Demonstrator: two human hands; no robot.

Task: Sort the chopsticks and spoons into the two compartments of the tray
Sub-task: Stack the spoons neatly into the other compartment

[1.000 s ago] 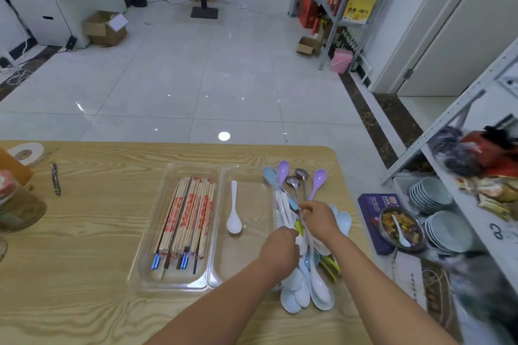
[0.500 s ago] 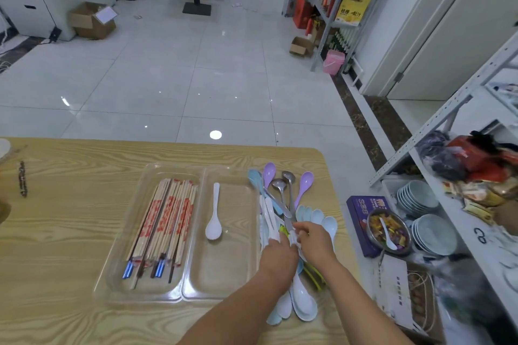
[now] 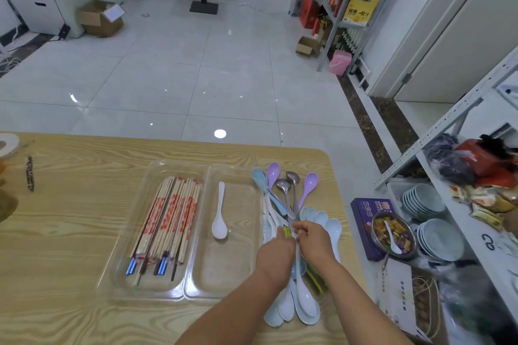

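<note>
A clear two-compartment tray point(image 3: 208, 173) lies on the wooden table. Its left compartment holds a bundle of chopsticks point(image 3: 165, 221). One white spoon point(image 3: 219, 218) lies in the right compartment. Right of the tray sits a pile of spoons point(image 3: 291, 199), white, pale blue, purple and metal. My left hand point(image 3: 276, 256) and my right hand point(image 3: 315, 241) meet over the middle of this pile, fingers curled round spoon handles. A white spoon point(image 3: 304, 297) stretches from between the hands toward me. What the fingers cover is hidden.
A purple box point(image 3: 367, 221) and a metal bowl of food point(image 3: 393, 235) sit just past the table's right edge. Stacked plates point(image 3: 437, 238) stand on a low shelf at right. A dark bracelet-like strip point(image 3: 29, 173) lies at the table's left.
The view shifted slightly. Both hands drew together over the middle of the spoon pile and closed on the handles. The tray's contents are unchanged.
</note>
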